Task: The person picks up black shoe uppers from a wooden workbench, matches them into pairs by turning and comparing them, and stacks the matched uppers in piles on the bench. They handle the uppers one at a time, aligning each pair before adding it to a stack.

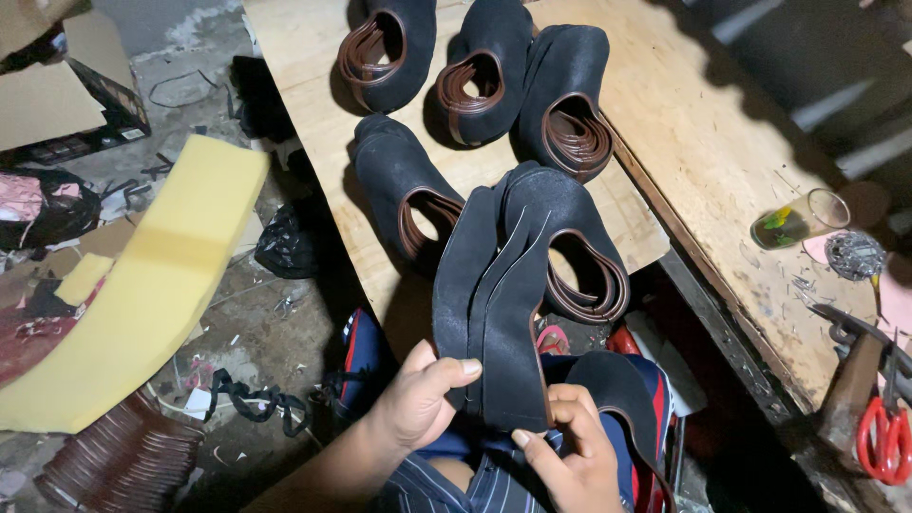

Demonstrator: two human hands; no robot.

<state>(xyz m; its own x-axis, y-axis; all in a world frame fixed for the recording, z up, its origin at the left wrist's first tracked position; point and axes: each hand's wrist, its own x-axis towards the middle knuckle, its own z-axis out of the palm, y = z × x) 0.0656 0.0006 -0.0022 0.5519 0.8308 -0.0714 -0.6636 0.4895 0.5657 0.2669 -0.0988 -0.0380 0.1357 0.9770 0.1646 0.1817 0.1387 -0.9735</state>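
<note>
- Far left, off the bench: a yellow foam slab (pixel 142 285) lies on the littered floor, with a stack of brown rings (pixel 119 461) at its lower end. Neither is near the hands.
- The left hand (pixel 418 399) sits below the near edge of the plywood board (pixel 665 104). Its thumb is pressed across the front of a stack of dark suede shoe uppers (pixel 499 294) and the fingers are curled behind, so it pinches the stack's lower left edge.
- That stack stands nearly upright, its long axis running from the hands up and slightly right. Its top end overlaps the board's near edge and hides part of a brown-trimmed upper (pixel 579 266) lying there.
- The right hand (pixel 570 446) is just beside the left, lower and to the right. Its thumb and fingertips close on the stack's bottom right corner, over the lap.
- Both hands grip the same bottom end; the free end points away from the person, toward the board.
- Further along the board, four more uppers (pixel 484 81) lie flat near its far-left corner, well apart from the hands.
- Far right, on the workbench (pixel 741 190): a glass (pixel 798 220) and, near the right edge, red-handled scissors (pixel 883 442).
</note>
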